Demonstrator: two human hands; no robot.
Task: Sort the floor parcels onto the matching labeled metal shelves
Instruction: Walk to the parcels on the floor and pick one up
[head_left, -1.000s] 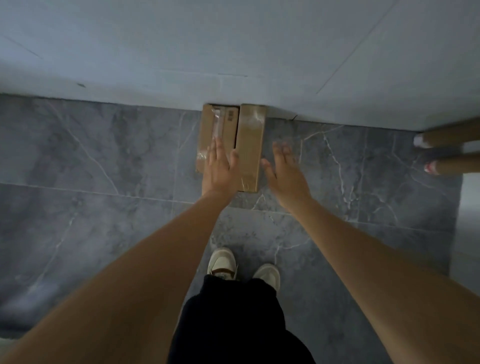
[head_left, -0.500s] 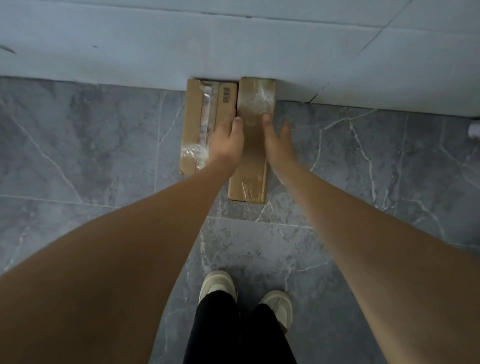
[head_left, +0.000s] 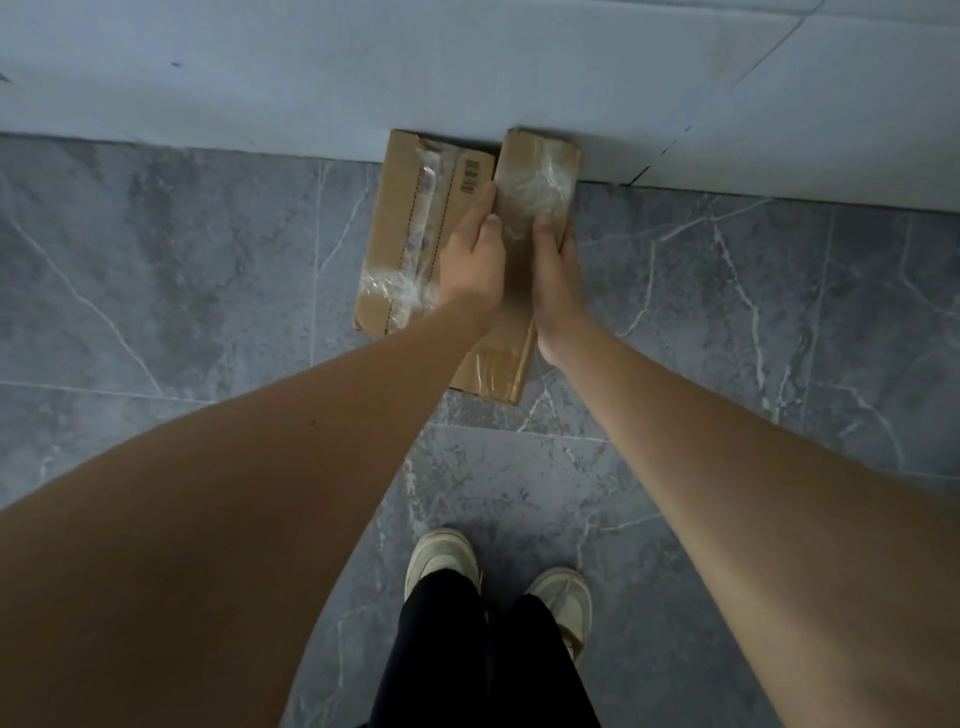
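Two brown cardboard parcels lie side by side on the grey marble floor against the white wall. The narrow right parcel (head_left: 535, 176), wrapped in clear tape, is clasped on its long sides by both hands. My left hand (head_left: 474, 260) grips its left edge, thumb on top. My right hand (head_left: 555, 270) grips its right edge, thumb on top. The wider left parcel (head_left: 402, 234) has a barcode and a strip of clear tape; it lies flat, touching the held parcel and partly under my left hand.
The white wall (head_left: 467, 67) rises right behind the parcels. Grey veined floor tiles (head_left: 182, 260) spread to both sides. My feet in pale shoes (head_left: 441, 558) stand a step back from the parcels.
Both hands went down from hovering above the parcels and closed on the sides of the narrow right parcel. The camera has leaned closer to the floor.
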